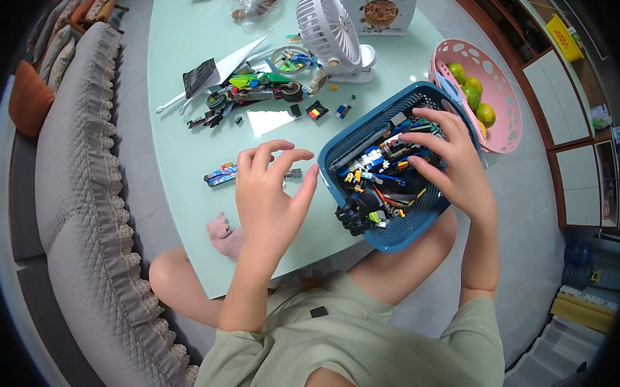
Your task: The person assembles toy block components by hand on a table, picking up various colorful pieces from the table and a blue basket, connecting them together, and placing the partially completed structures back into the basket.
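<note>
The right hand (454, 166) reaches into a blue basket (395, 235) of small building bricks; the left hand (268, 195) hovers open above the pale green table (183, 150), just beside the basket

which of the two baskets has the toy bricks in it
The blue basket nearest the person, with the right hand reaching into it. The pink basket behind it holds green fruit.

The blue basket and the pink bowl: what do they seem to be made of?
The blue basket looks like moulded plastic, matte, with a slotted lattice wall. The pink bowl also seems plastic, smooth and slightly glossy, with oval holes cut in its wall; glazed ceramic cannot be ruled out.
</note>
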Demonstrator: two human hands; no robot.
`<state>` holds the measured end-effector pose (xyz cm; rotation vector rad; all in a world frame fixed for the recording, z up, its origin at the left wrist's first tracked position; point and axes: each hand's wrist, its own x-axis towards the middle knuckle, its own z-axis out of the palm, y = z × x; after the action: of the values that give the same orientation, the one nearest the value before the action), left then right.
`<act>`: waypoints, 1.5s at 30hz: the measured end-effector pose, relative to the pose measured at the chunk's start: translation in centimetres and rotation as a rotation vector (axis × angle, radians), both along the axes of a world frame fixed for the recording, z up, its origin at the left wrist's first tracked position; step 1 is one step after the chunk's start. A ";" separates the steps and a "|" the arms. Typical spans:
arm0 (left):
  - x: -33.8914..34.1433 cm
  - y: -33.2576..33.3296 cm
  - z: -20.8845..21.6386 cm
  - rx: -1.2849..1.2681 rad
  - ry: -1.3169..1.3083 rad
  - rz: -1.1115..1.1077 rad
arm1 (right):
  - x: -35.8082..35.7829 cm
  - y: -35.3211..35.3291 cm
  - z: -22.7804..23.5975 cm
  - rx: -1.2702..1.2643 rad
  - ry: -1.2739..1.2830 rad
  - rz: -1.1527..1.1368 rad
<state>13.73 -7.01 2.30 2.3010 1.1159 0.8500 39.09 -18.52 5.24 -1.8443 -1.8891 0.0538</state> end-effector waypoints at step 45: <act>-16.0 8.7 -8.8 0.003 0.297 0.135 | -19.0 10.7 -10.2 -0.050 0.156 0.046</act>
<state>-2.23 1.69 -6.48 2.4322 1.4089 0.5668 20.06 -7.83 -4.96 -1.7745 -1.8367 0.2554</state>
